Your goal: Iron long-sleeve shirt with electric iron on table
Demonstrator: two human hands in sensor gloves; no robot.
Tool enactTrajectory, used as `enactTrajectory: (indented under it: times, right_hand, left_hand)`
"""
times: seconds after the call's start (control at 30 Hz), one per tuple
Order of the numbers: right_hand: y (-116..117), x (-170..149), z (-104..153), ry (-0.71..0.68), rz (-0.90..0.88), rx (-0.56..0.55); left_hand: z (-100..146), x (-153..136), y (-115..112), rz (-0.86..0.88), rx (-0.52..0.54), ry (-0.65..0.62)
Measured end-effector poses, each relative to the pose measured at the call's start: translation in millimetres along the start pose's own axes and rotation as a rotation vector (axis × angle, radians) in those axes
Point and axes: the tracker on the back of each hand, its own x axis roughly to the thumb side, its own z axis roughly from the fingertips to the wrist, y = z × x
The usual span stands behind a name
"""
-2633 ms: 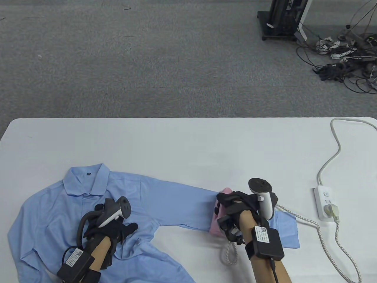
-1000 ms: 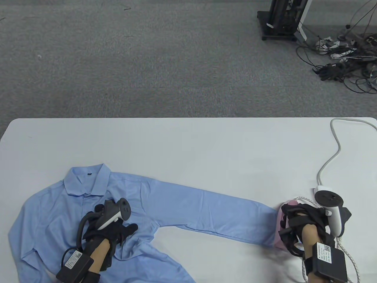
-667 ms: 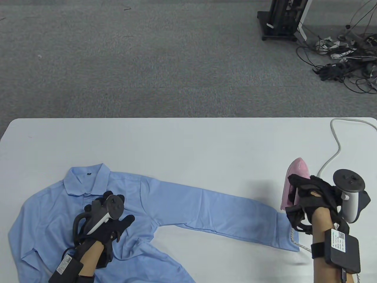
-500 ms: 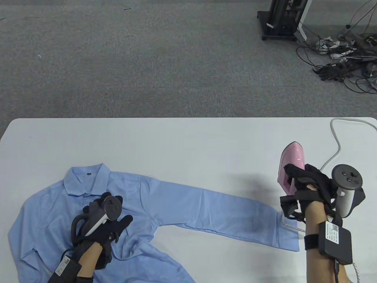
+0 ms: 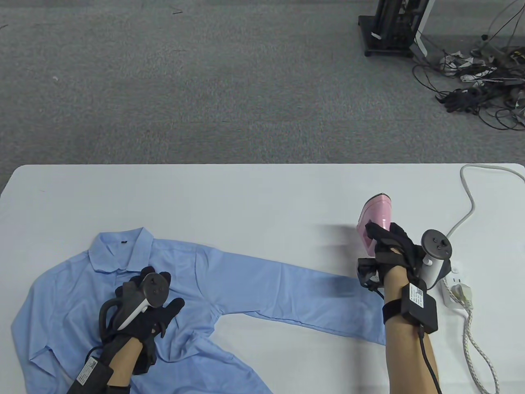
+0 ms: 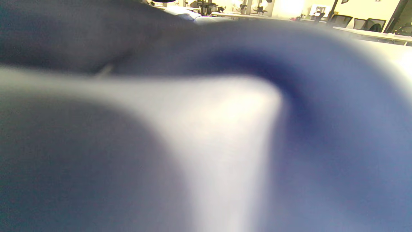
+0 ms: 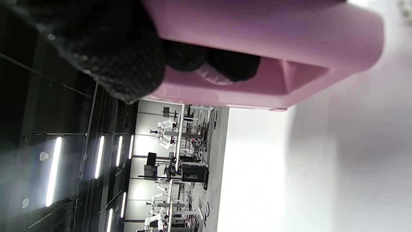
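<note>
The pink iron (image 5: pixel 375 221) is gripped by the right hand (image 5: pixel 389 246). It has been lifted off the sleeve end and is held up above the table (image 5: pixel 246 197), so that pass looks done. The shirt (image 5: pixel 197 287) is pressed flat by the left hand (image 5: pixel 143 303), fingers spread. One iron, one shirt and one power strip (image 5: pixel 453 287) are counted.

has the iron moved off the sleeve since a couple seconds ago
Yes. The iron left the sleeve and is now gripped by the right hand, farther up the table.
</note>
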Motion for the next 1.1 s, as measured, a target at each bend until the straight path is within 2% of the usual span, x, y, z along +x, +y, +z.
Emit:
enactTrajectory:
  times: [0.2,0.4,0.5,0.6,0.73,0.8,0.9,1.03,1.1]
  right_hand:
    - [3,-3,-21,0.027,-0.013,0.038]
    - [16,-8,-30,0.109,-0.013,0.115]
    - [24,-12,-34,0.097,-0.027,0.144]
    - [24,-8,-31,0.093,0.099,0.088]
    - [25,-6,-28,0.167,0.112,0.127]
    - [26,-9,-25,0.153,0.155,0.108]
    - [30,-9,-17,0.150,0.213,0.025]
    - [29,3,-6,0.152,0.193,0.053]
    - [29,16,4,0.094,0.229,0.031]
  left_hand:
    - [0,-4,4,0.029,0.019,0.010]
    - [0,-4,2,0.016,0.003,0.012]
    - [1,-4,4,0.022,0.015,0.009]
    - [2,-5,4,0.025,0.020,0.009]
    - [2,-5,4,0.027,0.018,0.006]
    - [3,-5,5,0.022,0.029,0.008]
    - [8,-2,9,-0.034,0.137,0.042]
    - [14,-4,15,-0.030,0.172,0.056]
    - [18,-7,19,-0.013,0.206,0.056]
